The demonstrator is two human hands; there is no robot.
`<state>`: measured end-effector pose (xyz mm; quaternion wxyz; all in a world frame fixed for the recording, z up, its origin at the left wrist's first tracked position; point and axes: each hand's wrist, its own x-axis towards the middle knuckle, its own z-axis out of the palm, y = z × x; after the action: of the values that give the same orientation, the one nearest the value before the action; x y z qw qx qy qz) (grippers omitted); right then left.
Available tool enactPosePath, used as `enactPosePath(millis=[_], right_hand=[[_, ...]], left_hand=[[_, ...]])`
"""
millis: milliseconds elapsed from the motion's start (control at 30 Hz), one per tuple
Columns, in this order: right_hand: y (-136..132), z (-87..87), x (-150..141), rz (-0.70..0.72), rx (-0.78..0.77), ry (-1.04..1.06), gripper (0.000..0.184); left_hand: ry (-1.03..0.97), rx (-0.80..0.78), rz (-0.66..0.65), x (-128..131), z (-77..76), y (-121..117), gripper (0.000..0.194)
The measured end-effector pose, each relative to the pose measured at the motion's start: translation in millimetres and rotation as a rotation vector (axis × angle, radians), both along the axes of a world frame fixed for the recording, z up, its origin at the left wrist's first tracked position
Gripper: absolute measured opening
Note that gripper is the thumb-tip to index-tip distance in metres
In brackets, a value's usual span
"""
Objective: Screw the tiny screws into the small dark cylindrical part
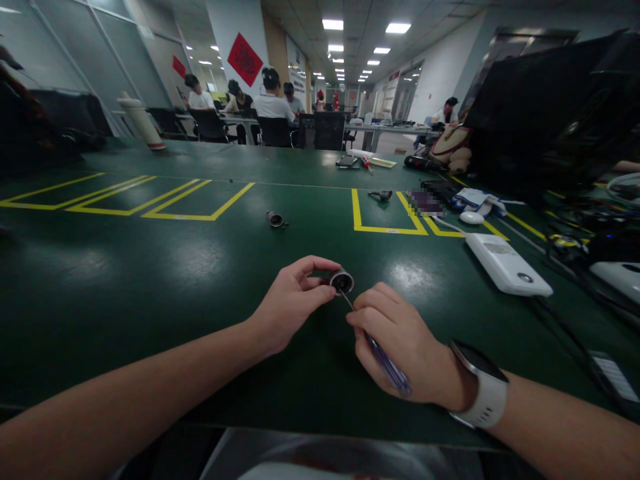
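My left hand [295,293] grips a small round metal part [343,280] between thumb and fingers, its hollow end turned toward me. Closed around a screwdriver [385,365] with a clear purplish handle, my right hand [400,340] points the thin shaft into that opening. The tip is hidden inside the cup. Beyond my hands, a similar cup-shaped metal part [275,219] lies on its side on the green tabletop [215,360]. Another dark metal piece [381,195] rests inside a yellow taped outline.
To the right are a white power bank [507,263] with a cable, a white mouse [471,218], a glove [477,200] and tangled cables. Farther back lie a phone [347,162] and a red-handled tool [367,164]. A white bottle [141,121] stands far left. Several people sit at distant tables.
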<state>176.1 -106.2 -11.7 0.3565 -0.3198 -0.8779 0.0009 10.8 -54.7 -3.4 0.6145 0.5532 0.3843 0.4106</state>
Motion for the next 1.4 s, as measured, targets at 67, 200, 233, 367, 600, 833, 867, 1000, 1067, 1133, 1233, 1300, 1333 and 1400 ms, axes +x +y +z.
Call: enactPosePath(millis=[67, 200, 233, 367, 600, 833, 867, 1000, 1067, 1133, 1233, 1300, 1333, 1400], right_hand=[[0.4, -1.0, -0.1, 0.0, 0.004, -0.028, 0.015], [0.6, -2.3, -1.1, 0.003, 0.019, -0.09, 0.013], [0.4, -2.4, -1.4, 0.004, 0.022, -0.103, 0.013], [-1.0, -2.2, -2.5, 0.008, 0.037, -0.139, 0.014], [-2.3, -1.6, -3.2, 0.024, 0.069, -0.161, 0.015], [-1.6, -4.5, -2.5, 0.037, 0.095, -0.141, 0.016], [-1.7, -4.4, -2.5, 0.041, 0.1, -0.138, 0.017], [-2.4, -2.9, -2.9, 0.036, 0.112, -0.137, 0.017], [-2.5, -2.3, -3.2, 0.027, 0.112, -0.134, 0.017], [-2.5, -2.2, -3.4, 0.021, 0.114, -0.131, 0.017], [-2.1, -2.5, -3.5, 0.015, 0.107, -0.12, 0.015], [-2.1, -2.2, -2.9, 0.007, 0.083, -0.075, 0.015], [-2.2, -1.8, -2.3, 0.007, 0.07, -0.037, 0.015], [-2.9, -0.1, -0.6, 0.02, 0.045, 0.049, 0.016]], left_hand=[[0.008, 0.01, 0.02, 0.3, -0.3, 0.0, 0.025], [0.019, 0.028, 0.036, 1.0, -2.0, -0.2, 0.024], [0.029, 0.029, 0.039, 1.3, -2.5, -0.3, 0.023], [0.031, 0.065, 0.063, 2.7, -4.2, -0.3, 0.017], [0.064, 0.188, 0.044, 2.4, -7.7, 2.2, 0.008], [0.092, 0.232, 0.012, 0.9, -7.7, 1.3, 0.01], [0.095, 0.234, 0.012, 0.8, -7.7, 1.3, 0.011], [0.103, 0.25, 0.012, 0.8, -8.4, 1.7, 0.01], [0.097, 0.26, 0.007, 0.9, -8.8, 2.1, 0.01], [0.087, 0.256, 0.002, 1.1, -9.2, 2.3, 0.01], [0.069, 0.239, -0.006, 1.4, -9.3, 2.2, 0.01], [0.06, 0.234, -0.004, 1.1, -8.2, 2.3, 0.009], [0.06, 0.223, -0.005, 0.7, -7.1, 2.5, 0.009], [0.059, 0.177, -0.015, -0.6, -4.6, 3.5, 0.014]])
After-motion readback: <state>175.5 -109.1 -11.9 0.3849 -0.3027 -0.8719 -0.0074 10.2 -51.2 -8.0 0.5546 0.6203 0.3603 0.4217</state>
